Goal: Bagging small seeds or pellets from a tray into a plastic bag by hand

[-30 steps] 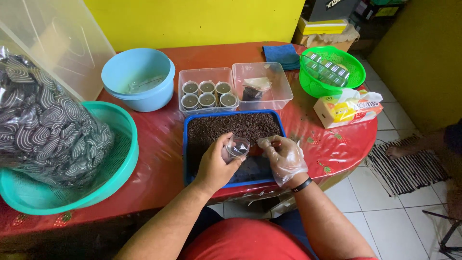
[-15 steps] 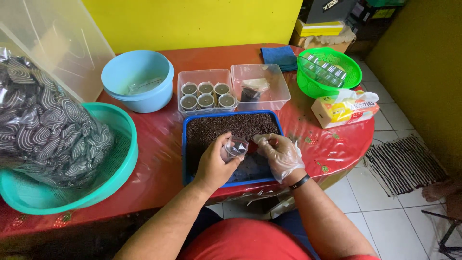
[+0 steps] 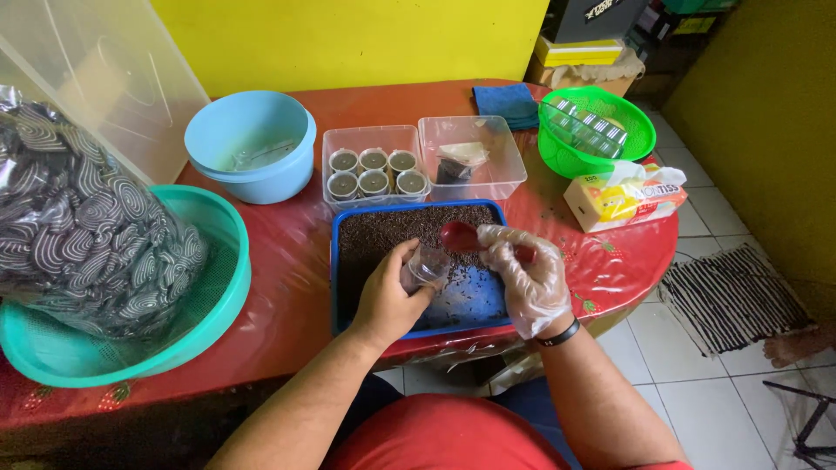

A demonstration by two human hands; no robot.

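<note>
the left hand [image 3: 387,300] curls around a small clear cup [image 3: 427,265], tilted over the blue tray [image 3: 344,300] of dark soil at the tabletop's near edge. the gloved right hand [image 3: 527,283] pinches a red spoon [image 3: 460,236] just at the cup's mouth. behind, six filled cups [image 3: 373,172] sit in one of two clear tubs, close together.

Our single head-worn view, looking steeply down from above our own forearms, facing the yellow wall [image 3: 348,39], close over the red tabletop [image 3: 287,252], tiled floor [image 3: 740,383] at our right
</note>
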